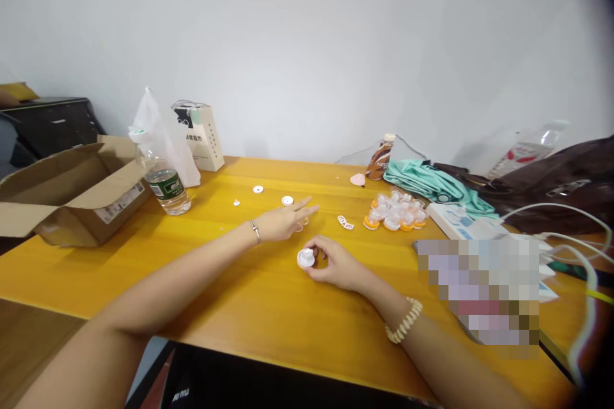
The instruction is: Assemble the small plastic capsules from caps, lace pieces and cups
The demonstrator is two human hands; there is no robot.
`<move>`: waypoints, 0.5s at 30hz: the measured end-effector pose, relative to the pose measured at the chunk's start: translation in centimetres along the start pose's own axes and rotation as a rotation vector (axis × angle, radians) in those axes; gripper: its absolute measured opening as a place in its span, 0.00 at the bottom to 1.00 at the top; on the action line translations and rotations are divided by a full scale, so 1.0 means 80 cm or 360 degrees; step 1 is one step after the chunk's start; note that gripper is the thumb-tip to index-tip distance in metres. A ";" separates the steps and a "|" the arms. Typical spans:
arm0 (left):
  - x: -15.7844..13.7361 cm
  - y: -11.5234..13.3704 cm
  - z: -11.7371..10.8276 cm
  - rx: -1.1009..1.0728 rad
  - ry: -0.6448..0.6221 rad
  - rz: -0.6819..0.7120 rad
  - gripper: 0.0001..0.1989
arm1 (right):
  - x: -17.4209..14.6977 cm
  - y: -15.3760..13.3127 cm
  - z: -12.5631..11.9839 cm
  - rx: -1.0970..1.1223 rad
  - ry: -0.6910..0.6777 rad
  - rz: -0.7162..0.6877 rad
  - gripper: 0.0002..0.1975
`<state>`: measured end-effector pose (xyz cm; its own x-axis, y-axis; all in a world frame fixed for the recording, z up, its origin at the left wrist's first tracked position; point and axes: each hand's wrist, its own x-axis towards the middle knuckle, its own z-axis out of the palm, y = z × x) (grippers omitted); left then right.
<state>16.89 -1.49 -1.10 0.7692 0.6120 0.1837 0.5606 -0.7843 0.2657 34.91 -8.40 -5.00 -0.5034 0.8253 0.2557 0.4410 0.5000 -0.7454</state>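
My right hand [336, 262] is closed, thumb and fingers pinching a small round white plastic part [306, 258] with a raised toothed piece on top. Ahead of it, my left hand [285, 222] reaches low over the table with fingers stretched apart. Small ring-like pieces [302, 223] lie under those fingers, partly covered; whether the fingertips touch them I cannot tell. Just beyond the left hand is a white disc [287, 200]. Another white disc with a centre hole [258, 189] and a tiny white piece [236, 202] lie farther left. A white perforated piece [345, 223] rests to the right.
A cluster of clear and orange round pieces [394, 211] sits at the right, near a brown drink bottle [380, 158] and teal cloth [422, 180]. A power strip [460, 220] with cables lies farther right. At left stand a water bottle [167, 190] and an open cardboard box [81, 204].
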 end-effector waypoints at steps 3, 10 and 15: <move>-0.021 0.021 -0.007 -0.0329 0.0365 0.0002 0.23 | 0.003 0.002 0.002 0.0375 0.0035 0.0128 0.11; -0.051 0.052 0.003 -0.0910 0.0791 -0.0069 0.13 | 0.011 0.007 0.006 0.0756 0.0196 0.0312 0.13; -0.052 0.049 0.004 -0.0804 0.0802 -0.0048 0.14 | 0.012 0.006 0.003 0.0772 0.0253 0.0374 0.15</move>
<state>15.97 -7.14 -1.16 0.4518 0.7010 0.5517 0.2750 -0.6978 0.6614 34.43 -7.45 -5.24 -0.2981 0.9482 0.1101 0.1165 0.1506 -0.9817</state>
